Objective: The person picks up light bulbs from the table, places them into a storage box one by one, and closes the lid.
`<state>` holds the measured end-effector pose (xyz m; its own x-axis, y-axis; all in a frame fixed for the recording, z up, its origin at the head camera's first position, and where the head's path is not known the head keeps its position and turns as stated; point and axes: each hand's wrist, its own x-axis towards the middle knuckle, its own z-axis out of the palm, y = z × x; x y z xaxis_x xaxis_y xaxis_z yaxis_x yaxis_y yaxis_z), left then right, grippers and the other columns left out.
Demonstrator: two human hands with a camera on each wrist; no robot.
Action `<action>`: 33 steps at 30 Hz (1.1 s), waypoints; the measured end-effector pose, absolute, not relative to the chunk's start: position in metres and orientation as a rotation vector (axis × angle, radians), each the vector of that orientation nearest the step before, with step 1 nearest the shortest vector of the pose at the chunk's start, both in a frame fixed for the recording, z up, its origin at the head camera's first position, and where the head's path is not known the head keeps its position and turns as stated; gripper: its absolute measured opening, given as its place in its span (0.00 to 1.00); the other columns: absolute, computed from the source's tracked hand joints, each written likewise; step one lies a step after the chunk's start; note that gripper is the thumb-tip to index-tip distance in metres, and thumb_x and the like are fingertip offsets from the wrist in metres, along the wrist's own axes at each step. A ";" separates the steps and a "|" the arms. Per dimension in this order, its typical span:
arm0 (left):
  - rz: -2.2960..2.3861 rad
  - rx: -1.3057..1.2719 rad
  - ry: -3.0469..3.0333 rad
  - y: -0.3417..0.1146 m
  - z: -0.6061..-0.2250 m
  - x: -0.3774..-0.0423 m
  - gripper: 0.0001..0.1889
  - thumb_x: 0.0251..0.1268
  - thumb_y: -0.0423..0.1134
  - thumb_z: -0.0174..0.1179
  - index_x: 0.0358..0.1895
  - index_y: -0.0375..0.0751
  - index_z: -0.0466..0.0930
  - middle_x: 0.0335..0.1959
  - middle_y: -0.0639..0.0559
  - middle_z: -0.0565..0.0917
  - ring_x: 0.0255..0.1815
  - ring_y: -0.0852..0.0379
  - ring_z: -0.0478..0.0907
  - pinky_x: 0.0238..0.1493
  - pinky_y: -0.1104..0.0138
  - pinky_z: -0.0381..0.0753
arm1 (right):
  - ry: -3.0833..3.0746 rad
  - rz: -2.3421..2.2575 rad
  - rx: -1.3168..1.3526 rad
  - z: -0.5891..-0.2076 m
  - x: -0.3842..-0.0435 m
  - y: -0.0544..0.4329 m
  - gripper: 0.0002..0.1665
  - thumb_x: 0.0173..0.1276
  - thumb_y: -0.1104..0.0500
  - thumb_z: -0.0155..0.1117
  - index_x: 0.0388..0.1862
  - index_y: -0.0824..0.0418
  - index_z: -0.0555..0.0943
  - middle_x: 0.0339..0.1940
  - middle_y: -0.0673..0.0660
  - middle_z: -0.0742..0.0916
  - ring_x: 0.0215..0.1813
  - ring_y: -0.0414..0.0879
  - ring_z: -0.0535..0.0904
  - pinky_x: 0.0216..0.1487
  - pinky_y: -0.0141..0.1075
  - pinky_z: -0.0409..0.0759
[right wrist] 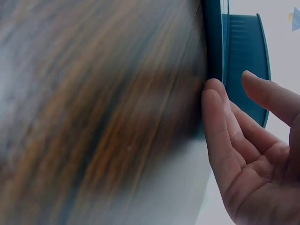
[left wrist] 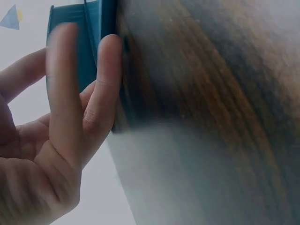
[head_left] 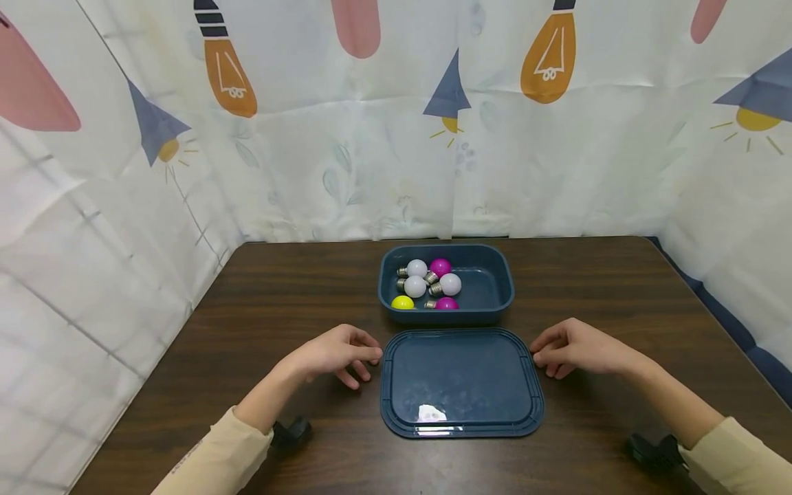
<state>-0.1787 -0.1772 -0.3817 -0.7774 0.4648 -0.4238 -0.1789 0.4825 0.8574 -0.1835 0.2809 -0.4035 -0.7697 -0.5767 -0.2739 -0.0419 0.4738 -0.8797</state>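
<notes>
A dark blue plastic lid (head_left: 460, 375) lies flat on the table. My left hand (head_left: 340, 354) hovers at its left edge, fingers relaxed and spread, holding nothing. On the opposite side, my right hand (head_left: 578, 347) has loosely bent fingers with the fingertips right at the lid's right edge; it grips nothing. Just behind the lid stands a dark blue box (head_left: 485, 285). Inside it, mostly on the left, lie several light bulbs: white bulbs (head_left: 415, 287), magenta bulbs (head_left: 441, 267) and a yellow bulb (head_left: 403, 302) partly hidden by the front wall.
The brown wooden table (head_left: 297, 282) extends around the lid and box. A white printed curtain (head_left: 383, 172) hangs behind and at both sides. Black wrist devices (head_left: 291, 433) sit under both forearms, close over the tabletop.
</notes>
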 end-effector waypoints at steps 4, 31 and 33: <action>1.284 0.249 2.128 -0.173 -0.381 -0.176 0.21 0.76 0.40 0.62 0.61 0.26 0.78 0.45 0.42 0.85 0.38 0.47 0.86 0.34 0.59 0.90 | 2.183 -1.262 -0.516 -0.402 -0.184 0.277 0.22 0.74 0.61 0.67 0.58 0.77 0.81 0.39 0.60 0.89 0.39 0.55 0.85 0.39 0.42 0.89; 1.536 0.237 1.932 -0.166 -0.379 -0.160 0.38 0.74 0.39 0.64 0.77 0.25 0.55 0.59 0.35 0.78 0.52 0.44 0.83 0.52 0.52 0.86 | 2.013 -1.465 -0.469 -0.404 -0.185 0.283 0.27 0.75 0.64 0.65 0.61 0.84 0.72 0.49 0.67 0.87 0.49 0.54 0.87 0.50 0.45 0.88; 1.557 0.253 1.938 -0.164 -0.378 -0.157 0.38 0.73 0.37 0.64 0.78 0.26 0.54 0.60 0.34 0.77 0.51 0.44 0.83 0.52 0.51 0.86 | 1.989 -1.492 -0.461 -0.404 -0.184 0.286 0.26 0.75 0.64 0.65 0.61 0.83 0.71 0.49 0.66 0.87 0.49 0.54 0.87 0.51 0.44 0.87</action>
